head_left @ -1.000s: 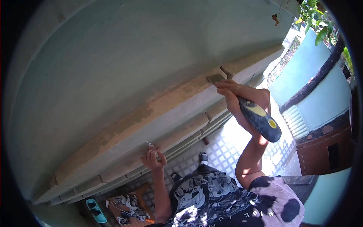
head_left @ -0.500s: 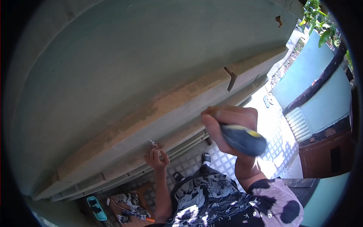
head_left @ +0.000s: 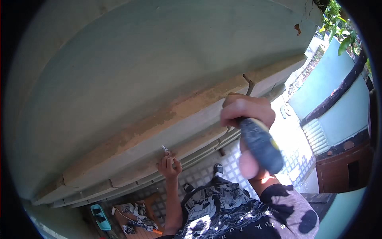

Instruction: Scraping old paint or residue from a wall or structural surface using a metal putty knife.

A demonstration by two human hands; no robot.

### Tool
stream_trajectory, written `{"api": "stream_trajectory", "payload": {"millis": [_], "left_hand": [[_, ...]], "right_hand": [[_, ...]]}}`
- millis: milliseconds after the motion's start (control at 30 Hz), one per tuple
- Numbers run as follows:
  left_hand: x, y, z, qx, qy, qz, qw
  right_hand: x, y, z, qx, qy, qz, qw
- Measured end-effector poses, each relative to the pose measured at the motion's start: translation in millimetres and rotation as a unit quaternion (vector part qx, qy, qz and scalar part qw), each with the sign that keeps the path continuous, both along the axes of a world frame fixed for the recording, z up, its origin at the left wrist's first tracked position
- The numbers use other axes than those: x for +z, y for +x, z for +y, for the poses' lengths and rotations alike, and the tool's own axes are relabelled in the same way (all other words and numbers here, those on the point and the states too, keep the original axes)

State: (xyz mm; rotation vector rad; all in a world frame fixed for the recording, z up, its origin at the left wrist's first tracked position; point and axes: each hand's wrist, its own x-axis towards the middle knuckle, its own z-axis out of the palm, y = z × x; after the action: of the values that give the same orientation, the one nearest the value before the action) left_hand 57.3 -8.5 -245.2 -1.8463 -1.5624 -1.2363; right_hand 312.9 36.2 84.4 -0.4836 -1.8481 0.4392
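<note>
My right hand (head_left: 248, 110) is closed round the thick dark grey handle (head_left: 260, 147) of a hand tool with a yellow stripe, blurred by motion. The handle's butt points down towards my forearm, and I cannot make out the working end. Lower and to the left, my left hand (head_left: 170, 164) pinches a small, thin white thing (head_left: 164, 148) with a greyish tip, close to the pale ledge face (head_left: 159, 137). Just above my right hand, a dark forked stick-like piece (head_left: 250, 83) stands out at the wall's ledge.
A pale green wall (head_left: 131, 63) with a worn stepped ledge fills the upper left. Below, a wooden stool (head_left: 151, 199) carries crumpled patterned cloth (head_left: 139, 213), next to a turquoise tray (head_left: 104, 224). Tiled floor, sandals (head_left: 285, 112) and a light-blue panel (head_left: 322, 75) lie right.
My right hand has moved up, and the tool's handle is tilted more steeply. My left hand keeps its pinch on the white thing. The whole view has shifted slightly.
</note>
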Motion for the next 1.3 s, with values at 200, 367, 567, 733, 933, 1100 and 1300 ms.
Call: {"api": "stream_trajectory", "payload": {"millis": [200,367,567,733,933,1100,1300], "left_hand": [[-7.5,4.0,5.5,-0.022,0.022,0.01,0.999],[-11.5,-6.6,4.4,-0.018,0.009,0.01,1.0],[-4.6,1.5,2.0,-0.02,-0.01,-0.004,1.0],[-4.0,1.2,3.1,-0.026,0.042,0.008,0.999],[3.9,0.5,-4.6,-0.009,0.007,0.014,1.0],[7.4,2.6,-2.3,-0.02,-0.01,0.002,1.0],[-6.2,-4.3,-1.3,-0.01,-0.042,0.0,0.999]], "right_hand": [[5.4,-74.5,11.2,-0.059,0.159,-0.075,0.983],[26.9,-93.7,-11.6,0.048,0.111,-0.175,0.977],[23.5,-83.5,15.0,0.014,0.025,-0.224,0.974],[23.8,-90.1,6.8,0.048,0.019,-0.219,0.974],[32.7,-88.9,6.8,0.032,0.006,-0.227,0.973],[17.0,-89.5,22.3,-0.011,0.019,-0.261,0.965],[25.5,-85.3,13.5,-0.031,0.007,-0.203,0.979]]}}
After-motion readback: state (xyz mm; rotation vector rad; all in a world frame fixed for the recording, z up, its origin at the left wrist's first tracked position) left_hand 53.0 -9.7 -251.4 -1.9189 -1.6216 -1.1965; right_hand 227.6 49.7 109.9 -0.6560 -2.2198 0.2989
